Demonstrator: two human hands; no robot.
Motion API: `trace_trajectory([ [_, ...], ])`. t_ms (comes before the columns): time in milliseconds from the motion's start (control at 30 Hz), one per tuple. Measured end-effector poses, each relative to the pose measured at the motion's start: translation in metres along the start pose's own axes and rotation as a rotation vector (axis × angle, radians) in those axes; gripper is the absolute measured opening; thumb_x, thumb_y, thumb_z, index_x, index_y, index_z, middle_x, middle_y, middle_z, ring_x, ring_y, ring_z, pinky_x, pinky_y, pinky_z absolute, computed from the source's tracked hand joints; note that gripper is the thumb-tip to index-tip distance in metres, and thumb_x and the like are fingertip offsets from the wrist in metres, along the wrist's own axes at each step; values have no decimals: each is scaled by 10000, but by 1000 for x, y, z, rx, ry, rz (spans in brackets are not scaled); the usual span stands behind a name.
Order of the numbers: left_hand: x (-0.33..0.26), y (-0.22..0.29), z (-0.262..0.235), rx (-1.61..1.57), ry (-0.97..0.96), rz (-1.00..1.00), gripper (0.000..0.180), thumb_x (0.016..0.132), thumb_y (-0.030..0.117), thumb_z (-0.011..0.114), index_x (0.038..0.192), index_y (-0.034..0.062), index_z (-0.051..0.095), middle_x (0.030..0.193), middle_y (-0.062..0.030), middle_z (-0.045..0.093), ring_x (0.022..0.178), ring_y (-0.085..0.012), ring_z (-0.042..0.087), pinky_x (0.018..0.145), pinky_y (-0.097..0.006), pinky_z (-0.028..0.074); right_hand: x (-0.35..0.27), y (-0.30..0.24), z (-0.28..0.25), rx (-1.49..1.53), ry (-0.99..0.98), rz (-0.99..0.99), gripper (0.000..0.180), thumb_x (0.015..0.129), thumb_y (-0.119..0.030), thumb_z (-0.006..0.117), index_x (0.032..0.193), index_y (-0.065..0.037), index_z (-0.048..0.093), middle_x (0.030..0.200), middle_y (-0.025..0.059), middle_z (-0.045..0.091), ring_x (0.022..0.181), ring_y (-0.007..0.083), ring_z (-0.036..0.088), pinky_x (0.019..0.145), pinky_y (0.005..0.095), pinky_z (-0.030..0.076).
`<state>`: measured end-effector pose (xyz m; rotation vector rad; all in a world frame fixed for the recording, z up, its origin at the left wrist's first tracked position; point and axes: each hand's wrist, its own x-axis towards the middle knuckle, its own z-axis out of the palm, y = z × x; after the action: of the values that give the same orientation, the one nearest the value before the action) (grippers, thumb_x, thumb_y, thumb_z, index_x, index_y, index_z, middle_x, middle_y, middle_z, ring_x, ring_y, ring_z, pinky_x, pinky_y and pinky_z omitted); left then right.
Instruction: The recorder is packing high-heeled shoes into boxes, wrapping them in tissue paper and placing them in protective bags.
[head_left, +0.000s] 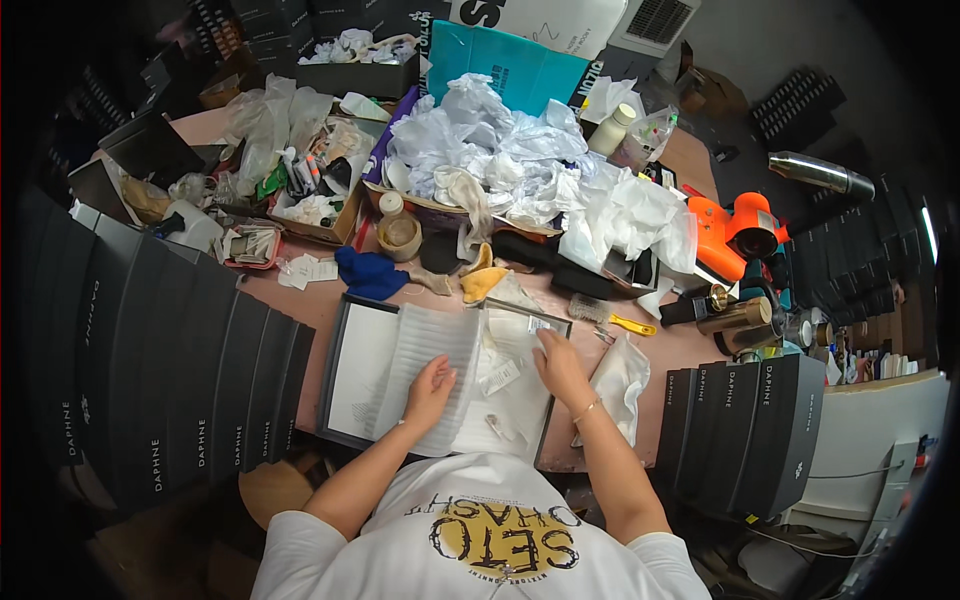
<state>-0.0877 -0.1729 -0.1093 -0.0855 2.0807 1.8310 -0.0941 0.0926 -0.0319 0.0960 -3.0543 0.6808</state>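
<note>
Translucent ribbed foam sheet (437, 340) lies across the middle of an open dark-grey cardboard box (357, 345) with a white interior, which sits on the pink tabletop (335, 278) directly in front of the person. The left hand (430, 390) is on the sheet, fingers loosely curled; whether they pinch it, I cannot tell. The right hand (562, 365) reaches over the box's right part, its fingertips at white paper near the far corner; whether they grip it is hidden. Between the hands lies a small white packet (500, 376), with another clear packet (503, 430) nearer the person.

Just right of the box rests a crumpled white bag (622, 385); beyond its far right corner is a yellow-handled brush (612, 315). Past the far edge lie a blue cloth (372, 273) and a yellow cloth (483, 284), with a heap of crumpled white tissue paper (490, 135) behind. Stacked dark boxes (190, 370) flank the left side.
</note>
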Motion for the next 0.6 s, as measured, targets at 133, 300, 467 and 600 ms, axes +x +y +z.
trace_trajectory([
  [133, -6, 57, 2, 328, -70, 177, 404, 864, 200, 628, 1192, -21, 547, 1188, -199, 557, 1087, -301, 552, 871, -352, 468, 32, 27, 22, -183, -53, 229, 193, 824, -175, 593, 947, -30, 629, 923, 160, 645, 800, 335, 641, 690, 433, 508],
  [300, -33, 69, -9, 293, -9, 285, 460, 879, 228, 601, 1255, -12, 488, 1206, -215, 540, 1133, -366, 506, 954, -402, 413, 1, -37, -24, 152, -172, -32, 172, 821, -196, 612, 922, -60, 640, 942, 133, 646, 837, 298, 641, 694, 456, 492],
  [467, -29, 46, 15, 397, -80, 340, 470, 886, 229, 592, 1278, -1, 470, 1245, -220, 516, 1157, -362, 495, 972, -398, 402, -34, -28, 33, -281, -254, 41, 259, 796, -247, 642, 1029, -134, 656, 1317, 114, 489, 1209, 317, 438, 989, 564, 301],
  [600, -20, 30, 5, 309, -107, 151, 490, 879, 251, 595, 1270, -16, 469, 1256, -233, 494, 1173, -381, 464, 996, -418, 371, -66, -46, 70, -388, -168, -114, 379, 765, -304, 660, 1115, -167, 612, 1353, 129, 450, 1295, 357, 327, 1050, 649, 147],
])
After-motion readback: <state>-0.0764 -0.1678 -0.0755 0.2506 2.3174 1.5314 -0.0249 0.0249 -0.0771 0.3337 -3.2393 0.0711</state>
